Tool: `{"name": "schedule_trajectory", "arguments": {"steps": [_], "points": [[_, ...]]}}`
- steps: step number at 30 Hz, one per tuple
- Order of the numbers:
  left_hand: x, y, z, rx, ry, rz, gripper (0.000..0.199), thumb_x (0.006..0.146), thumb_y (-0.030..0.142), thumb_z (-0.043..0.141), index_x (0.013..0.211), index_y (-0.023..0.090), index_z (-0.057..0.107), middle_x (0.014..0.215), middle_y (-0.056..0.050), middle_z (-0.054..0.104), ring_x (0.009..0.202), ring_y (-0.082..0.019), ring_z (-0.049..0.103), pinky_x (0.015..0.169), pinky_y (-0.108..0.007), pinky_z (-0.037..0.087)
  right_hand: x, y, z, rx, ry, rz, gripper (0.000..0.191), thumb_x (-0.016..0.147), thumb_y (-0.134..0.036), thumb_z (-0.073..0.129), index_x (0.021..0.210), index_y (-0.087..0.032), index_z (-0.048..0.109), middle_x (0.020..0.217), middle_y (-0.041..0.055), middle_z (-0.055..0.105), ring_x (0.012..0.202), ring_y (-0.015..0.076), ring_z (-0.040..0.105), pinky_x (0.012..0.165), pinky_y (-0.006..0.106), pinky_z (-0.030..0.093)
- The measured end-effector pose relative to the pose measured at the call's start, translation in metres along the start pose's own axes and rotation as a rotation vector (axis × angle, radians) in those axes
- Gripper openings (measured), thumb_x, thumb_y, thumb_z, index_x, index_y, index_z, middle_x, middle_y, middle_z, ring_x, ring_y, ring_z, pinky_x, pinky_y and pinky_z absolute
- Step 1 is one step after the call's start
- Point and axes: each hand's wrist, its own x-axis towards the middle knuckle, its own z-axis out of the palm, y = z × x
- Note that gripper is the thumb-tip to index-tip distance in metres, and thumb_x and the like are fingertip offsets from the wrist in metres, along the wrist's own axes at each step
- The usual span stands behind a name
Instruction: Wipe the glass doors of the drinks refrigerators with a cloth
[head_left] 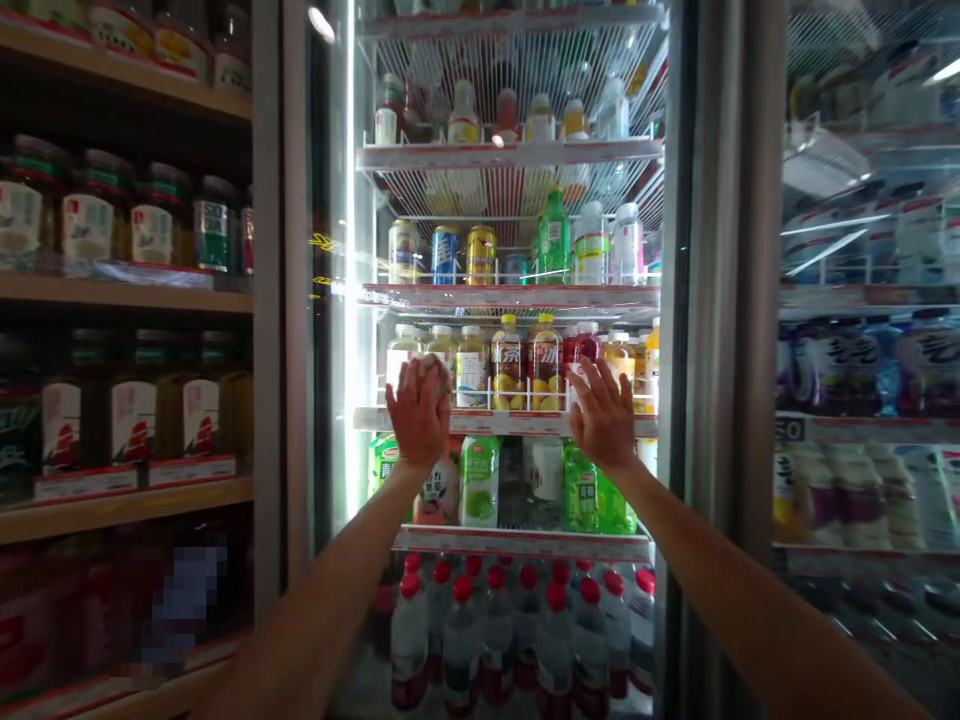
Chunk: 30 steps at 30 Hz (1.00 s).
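Note:
Both my arms reach forward to a lit drinks cooler. My left hand is raised before the left end of the middle shelf, its fingers pressed on a pale crumpled cloth. My right hand is spread flat with nothing in it, in front of the red and orange bottles at the right of that shelf. Between the hands stand a bottle with a white label and two dark tea bottles with yellow caps. Whether a glass door lies between my hands and the bottles is hard to tell.
Below are a green-labelled bottle and several red-capped water bottles. Cans stand above. At the left are wooden shelves with jars; at the right, a metal door frame and another cooler.

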Motion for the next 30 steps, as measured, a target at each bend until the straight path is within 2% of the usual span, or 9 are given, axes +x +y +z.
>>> {"name": "schedule_trajectory", "arguments": {"steps": [2, 6, 8, 13, 15, 20, 23, 27, 30], "points": [[0.0, 0.005, 0.001, 0.019, 0.018, -0.042, 0.045, 0.09, 0.028, 0.041, 0.134, 0.018, 0.041, 0.144, -0.015, 0.036, 0.139, -0.023, 0.022, 0.112, -0.047, 0.016, 0.0, 0.0, 0.0, -0.001, 0.015, -0.008, 0.045, 0.085, -0.022, 0.04, 0.13, -0.021, 0.045, 0.139, 0.0075, 0.047, 0.137, 0.02, 0.028, 0.112, 0.045, 0.02], [-0.014, 0.037, 0.005, -0.087, -0.151, 0.388, 0.04, 0.088, 0.026, 0.045, 0.128, 0.023, 0.047, 0.138, -0.009, 0.046, 0.137, -0.02, 0.025, 0.114, -0.042, 0.013, 0.001, 0.001, -0.001, -0.01, 0.017, -0.03, 0.045, 0.084, -0.022, 0.042, 0.128, -0.018, 0.046, 0.138, 0.0093, 0.048, 0.137, 0.021, 0.029, 0.112, 0.045, 0.02], [-0.018, 0.034, 0.004, -0.097, -0.173, 0.454, 0.039, 0.088, 0.026, 0.046, 0.126, 0.023, 0.049, 0.136, -0.008, 0.048, 0.136, -0.02, 0.028, 0.114, -0.042, 0.013, 0.001, 0.001, -0.001, -0.011, 0.009, -0.028, 0.045, 0.084, -0.022, 0.042, 0.129, -0.019, 0.046, 0.138, 0.0087, 0.047, 0.137, 0.0209, 0.029, 0.111, 0.045, 0.021], [-0.007, -0.024, -0.009, 0.013, -0.009, -0.05, 0.044, 0.089, 0.031, 0.041, 0.132, 0.019, 0.044, 0.142, -0.015, 0.039, 0.136, -0.025, 0.029, 0.111, -0.048, 0.018, 0.0, 0.0, 0.0, 0.009, -0.004, 0.001, 0.047, 0.084, -0.022, 0.041, 0.131, -0.021, 0.043, 0.141, 0.0068, 0.045, 0.138, 0.0203, 0.027, 0.112, 0.045, 0.019], [-0.005, -0.029, -0.01, 0.039, 0.047, -0.183, 0.045, 0.09, 0.031, 0.04, 0.133, 0.017, 0.043, 0.143, -0.017, 0.036, 0.136, -0.026, 0.027, 0.109, -0.05, 0.02, 0.001, -0.001, -0.001, 0.01, -0.002, 0.001, 0.047, 0.084, -0.021, 0.041, 0.131, -0.02, 0.044, 0.141, 0.0073, 0.045, 0.138, 0.0206, 0.027, 0.112, 0.045, 0.019], [-0.018, 0.022, 0.002, -0.072, -0.123, 0.204, 0.039, 0.088, 0.027, 0.044, 0.126, 0.022, 0.05, 0.14, -0.011, 0.044, 0.137, -0.022, 0.027, 0.113, -0.043, 0.016, 0.001, 0.0, -0.001, -0.018, 0.02, -0.013, 0.044, 0.085, -0.021, 0.042, 0.128, -0.02, 0.047, 0.138, 0.0078, 0.048, 0.136, 0.0205, 0.031, 0.112, 0.045, 0.022], [-0.021, 0.026, 0.002, -0.071, -0.175, 0.343, 0.037, 0.088, 0.029, 0.045, 0.124, 0.024, 0.051, 0.138, -0.009, 0.047, 0.135, -0.021, 0.031, 0.112, -0.043, 0.017, 0.0, 0.001, -0.001, -0.02, 0.024, -0.025, 0.044, 0.084, -0.022, 0.042, 0.128, -0.019, 0.047, 0.138, 0.0084, 0.048, 0.137, 0.0202, 0.03, 0.112, 0.045, 0.022], [-0.014, -0.015, -0.01, 0.03, -0.043, 0.041, 0.04, 0.089, 0.032, 0.042, 0.126, 0.021, 0.049, 0.138, -0.014, 0.045, 0.134, -0.024, 0.034, 0.11, -0.047, 0.021, 0.0, 0.001, 0.0, -0.006, -0.001, -0.011, 0.046, 0.084, -0.023, 0.042, 0.13, -0.02, 0.045, 0.14, 0.0073, 0.045, 0.137, 0.0203, 0.028, 0.112, 0.046, 0.02], [-0.014, -0.019, -0.012, 0.057, 0.038, -0.147, 0.044, 0.09, 0.031, 0.04, 0.13, 0.015, 0.045, 0.141, -0.019, 0.039, 0.136, -0.027, 0.029, 0.107, -0.049, 0.024, 0.0, 0.001, 0.0, -0.008, -0.003, -0.004, 0.047, 0.084, -0.023, 0.042, 0.131, -0.021, 0.045, 0.141, 0.0072, 0.045, 0.137, 0.0208, 0.029, 0.112, 0.046, 0.02]]}}
